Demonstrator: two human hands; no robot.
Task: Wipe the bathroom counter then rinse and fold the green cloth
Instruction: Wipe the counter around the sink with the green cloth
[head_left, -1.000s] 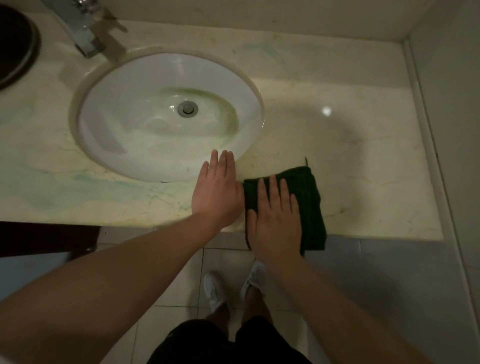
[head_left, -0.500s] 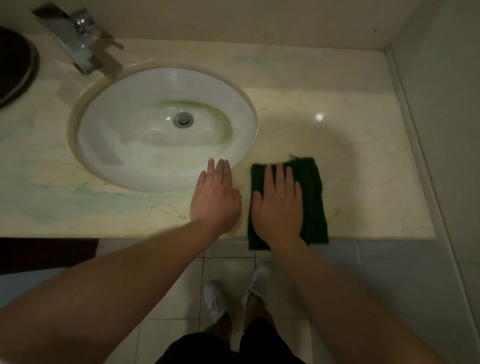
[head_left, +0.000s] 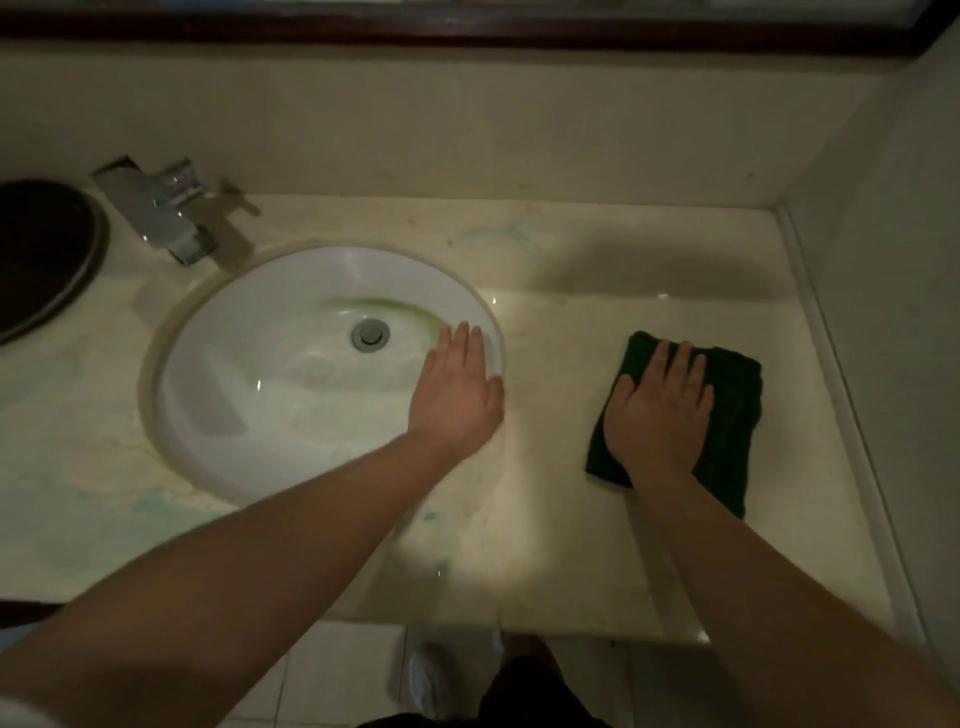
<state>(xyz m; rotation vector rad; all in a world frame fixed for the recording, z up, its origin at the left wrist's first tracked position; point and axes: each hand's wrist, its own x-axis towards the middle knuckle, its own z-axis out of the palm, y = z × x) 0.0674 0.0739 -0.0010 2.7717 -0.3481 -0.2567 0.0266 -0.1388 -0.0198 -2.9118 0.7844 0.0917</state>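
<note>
The folded dark green cloth (head_left: 727, 415) lies flat on the pale marble counter (head_left: 561, 364), to the right of the sink. My right hand (head_left: 660, 410) presses down on it with fingers spread and flat, covering its left half. My left hand (head_left: 457, 389) rests flat and empty on the right rim of the white oval sink (head_left: 291, 364), fingers together, reaching over the basin edge.
A chrome faucet (head_left: 156, 213) stands behind the sink at the left. A dark round object (head_left: 41, 254) sits at the far left edge. A wall (head_left: 883, 312) bounds the counter on the right, and a backsplash runs along the rear. My shoes show on the tiled floor below.
My right hand has slid the cloth from the counter's front edge away and to the right. My left hand moved from the counter onto the sink rim. The view tilted up.
</note>
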